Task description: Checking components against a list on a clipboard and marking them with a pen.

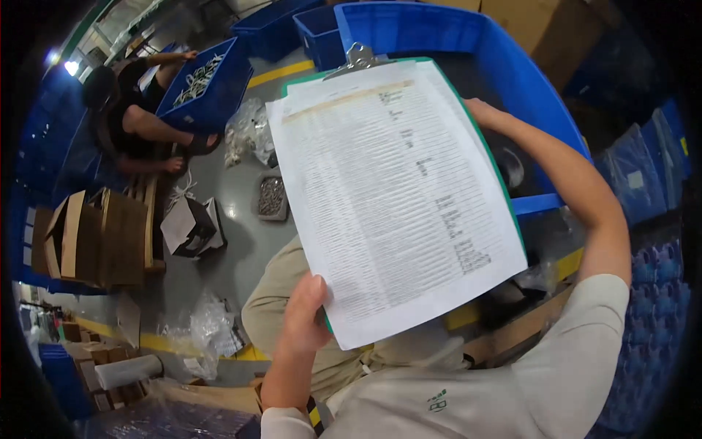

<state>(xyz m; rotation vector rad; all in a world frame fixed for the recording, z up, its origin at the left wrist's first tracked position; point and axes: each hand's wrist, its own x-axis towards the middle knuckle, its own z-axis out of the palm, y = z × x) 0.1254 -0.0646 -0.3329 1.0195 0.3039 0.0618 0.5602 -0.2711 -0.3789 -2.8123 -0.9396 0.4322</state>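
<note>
A green clipboard with a metal clip at its top is held up before me. Several white printed sheets lie on it, covered in fine rows, with darker marks down the right part. My left hand grips the lower left edge, its thumb over the front and the other fingers behind. My right hand holds the upper right edge, most of its fingers hidden behind the board.
A large blue bin stands just behind the clipboard. At the left another person sits by a blue bin of cables. Cardboard boxes, plastic bags and a tub of small parts are on the floor side.
</note>
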